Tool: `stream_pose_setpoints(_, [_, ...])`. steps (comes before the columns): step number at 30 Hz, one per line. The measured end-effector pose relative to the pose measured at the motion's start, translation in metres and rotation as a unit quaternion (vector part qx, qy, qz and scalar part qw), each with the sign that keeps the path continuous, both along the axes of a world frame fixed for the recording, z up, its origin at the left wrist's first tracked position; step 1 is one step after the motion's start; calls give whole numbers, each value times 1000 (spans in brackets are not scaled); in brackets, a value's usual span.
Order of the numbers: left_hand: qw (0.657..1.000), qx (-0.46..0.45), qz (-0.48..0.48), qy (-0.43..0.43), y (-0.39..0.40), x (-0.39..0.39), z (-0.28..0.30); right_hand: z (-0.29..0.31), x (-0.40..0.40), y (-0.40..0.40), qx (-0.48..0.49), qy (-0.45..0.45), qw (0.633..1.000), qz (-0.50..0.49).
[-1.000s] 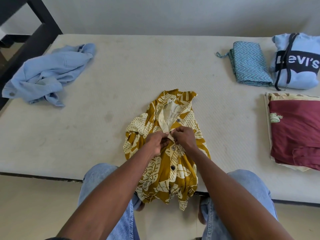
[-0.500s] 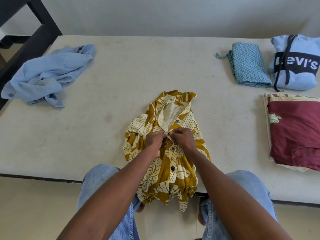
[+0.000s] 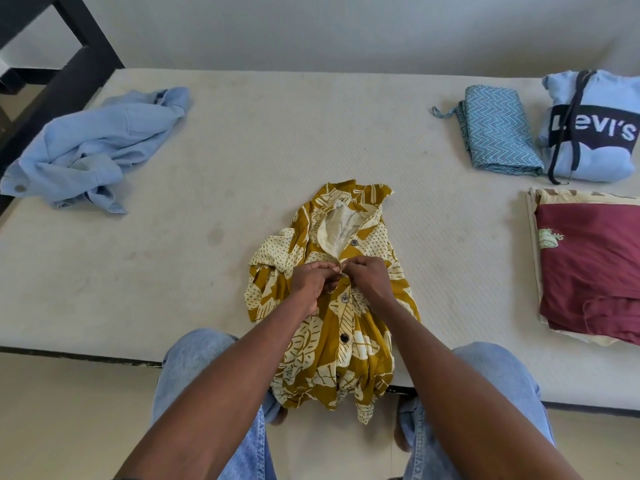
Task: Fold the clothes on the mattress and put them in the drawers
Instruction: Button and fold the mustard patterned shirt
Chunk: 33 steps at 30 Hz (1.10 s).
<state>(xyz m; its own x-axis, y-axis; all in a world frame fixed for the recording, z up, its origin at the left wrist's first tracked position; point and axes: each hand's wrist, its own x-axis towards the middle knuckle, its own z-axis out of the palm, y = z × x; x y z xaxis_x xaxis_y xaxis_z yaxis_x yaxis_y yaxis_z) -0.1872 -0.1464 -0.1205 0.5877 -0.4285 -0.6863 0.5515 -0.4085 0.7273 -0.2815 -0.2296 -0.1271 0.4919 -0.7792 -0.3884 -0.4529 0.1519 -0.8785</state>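
A mustard-and-cream leaf-print shirt [image 3: 332, 344] lies face up at the near edge of the mattress [image 3: 277, 150], its hem hanging over the edge between my knees. My left hand [image 3: 313, 282] and my right hand [image 3: 369, 277] meet at the shirt's button placket, each pinching the fabric at a button just below the open collar. Two dark buttons lower down are closed. A crumpled light blue shirt [image 3: 93, 150] lies at the far left of the mattress.
At the right sit folded clothes: a blue zigzag cloth [image 3: 498, 133], a light blue Levi's hoodie [image 3: 595, 133] and a maroon garment on a cream one [image 3: 592, 265]. A black frame [image 3: 69, 57] stands at the back left. A wall runs behind.
Both hands have stayed at the same button on the placket with only small finger movements. The shirt has not shifted.
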Motion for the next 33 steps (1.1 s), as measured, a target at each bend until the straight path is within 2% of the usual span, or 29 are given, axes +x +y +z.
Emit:
stream_pose_setpoints(5, [998,20,-14,-54,0,2,-2,0,2,3,1,4,1000,27])
stream_pose_setpoints(10, [997,-2,-59,-56,0,0,-1,-5,2,0,9,21,1000,-20])
stream_pose_setpoints(16, [996,7,-50,-74,-2,1,-2,-9,5,-2,-24,47,999,2])
stream_pose_setpoints(25, [984,38,-92,-147,-7,-3,-4,-9,10,7,-56,56,996,-28])
stream_pose_setpoints(31, [966,47,-132,-216,-10,-3,-3,-3,11,9,-103,81,991,-22])
stream_pose_setpoints(33, [929,61,-192,-312,-10,-3,0,0,11,8,-114,88,990,-6])
